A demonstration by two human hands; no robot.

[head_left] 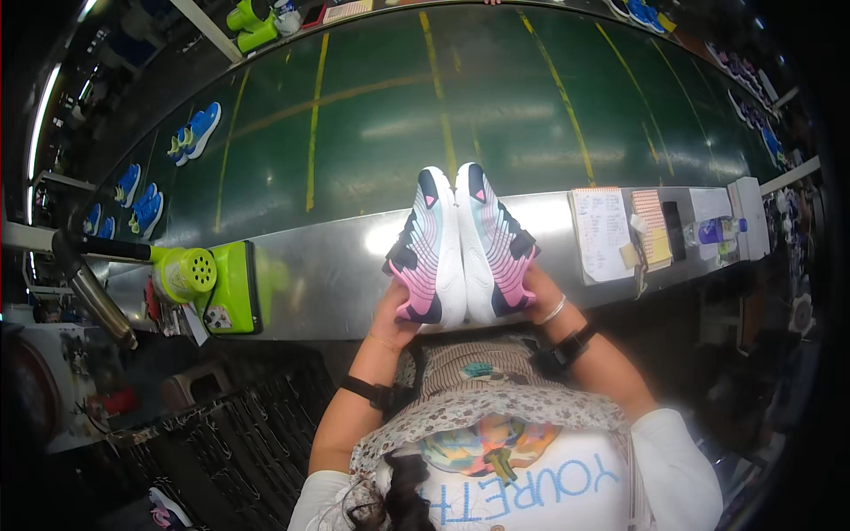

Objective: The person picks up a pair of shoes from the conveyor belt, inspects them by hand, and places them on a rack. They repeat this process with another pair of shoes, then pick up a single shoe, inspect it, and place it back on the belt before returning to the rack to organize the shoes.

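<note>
My fingers are clamped on the heels: left hand (390, 310) on the left shoe (427, 248), right hand (536, 296) on the right shoe (492, 241), soles pressed together over the steel table (328, 265), right of the green heat gun (208, 283). They look light and soft up top, so the stiffer heel is likely the best hold.

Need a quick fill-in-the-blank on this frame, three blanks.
1. Each hand holds one pink-and-white sneaker, so the pair counts ____ shoes.
2. The two sneakers are pressed together sole to ____.
3. The lime-green heat tool lies on the steel ledge to the person's ____.

Missing: two; sole; left
</note>
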